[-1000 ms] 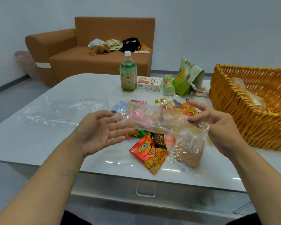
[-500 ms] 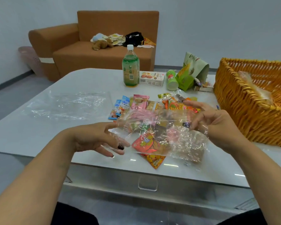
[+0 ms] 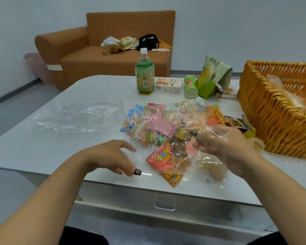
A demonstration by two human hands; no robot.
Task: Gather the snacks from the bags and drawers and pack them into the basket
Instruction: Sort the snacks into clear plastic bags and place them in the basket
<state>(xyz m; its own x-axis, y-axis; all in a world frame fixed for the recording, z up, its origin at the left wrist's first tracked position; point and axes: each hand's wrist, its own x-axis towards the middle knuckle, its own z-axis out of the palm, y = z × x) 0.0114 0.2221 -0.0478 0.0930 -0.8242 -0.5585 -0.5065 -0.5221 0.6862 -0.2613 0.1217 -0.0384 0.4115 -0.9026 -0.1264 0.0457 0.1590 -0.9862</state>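
Observation:
A clear plastic bag (image 3: 182,119) hangs spread over a pile of small snack packets (image 3: 157,137) on the white table (image 3: 42,142). My right hand (image 3: 224,147) pinches the bag's near edge between thumb and fingers. My left hand (image 3: 118,156) hovers palm down at the bag's left corner, fingers apart, holding nothing. A red and orange snack packet (image 3: 166,160) and a wrapped brown bun (image 3: 210,165) lie near the table's front edge. The woven orange basket (image 3: 272,121) stands at the right with a clear-wrapped item (image 3: 286,96) inside.
An empty clear bag (image 3: 74,115) lies flat at the left. At the back stand a green bottle (image 3: 144,75), a biscuit box (image 3: 168,85), a green tube (image 3: 190,86) and a green paper bag (image 3: 212,76). A drawer handle (image 3: 164,202) shows below the table edge. A brown sofa (image 3: 113,55) is behind.
The clear bag has dropped from chest height onto the snack pile. My left hand let go of it and lowered, turning palm down. My right hand lowered with the bag.

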